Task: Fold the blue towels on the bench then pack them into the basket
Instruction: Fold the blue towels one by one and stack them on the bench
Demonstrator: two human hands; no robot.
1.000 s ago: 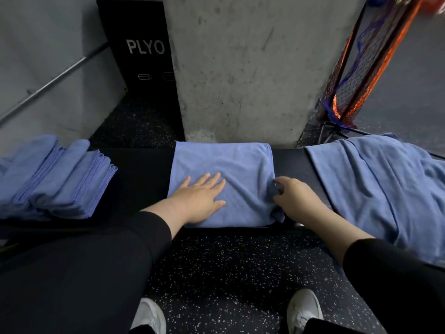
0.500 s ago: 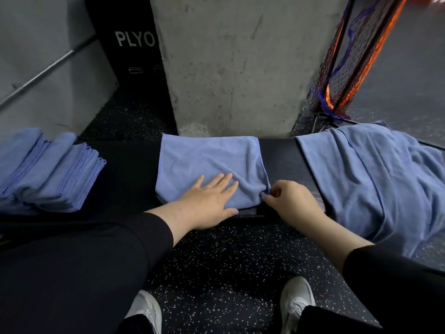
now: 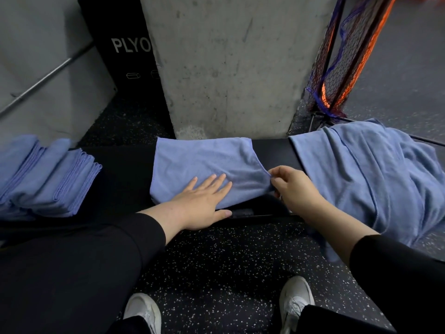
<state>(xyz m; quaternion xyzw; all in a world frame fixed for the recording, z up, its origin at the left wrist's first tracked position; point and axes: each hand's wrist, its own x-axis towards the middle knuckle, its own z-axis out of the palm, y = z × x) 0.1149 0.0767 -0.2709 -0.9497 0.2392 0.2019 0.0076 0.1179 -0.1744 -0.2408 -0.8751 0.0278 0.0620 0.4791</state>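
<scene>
The right hand pinched the near right corner of the half-folded blue cloth towel, apparently ready to carry it across for another fold. The left hand lay flat, fingers spread, pinning the towel to the black padded bench. Folded blue towels were stacked left; a loose blue heap waited right.

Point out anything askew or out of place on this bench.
The loose towels on the right lie rumpled, spilling off the bench edge toward the floor. The middle towel sits skewed, its right corner pinched by the right hand.
</scene>
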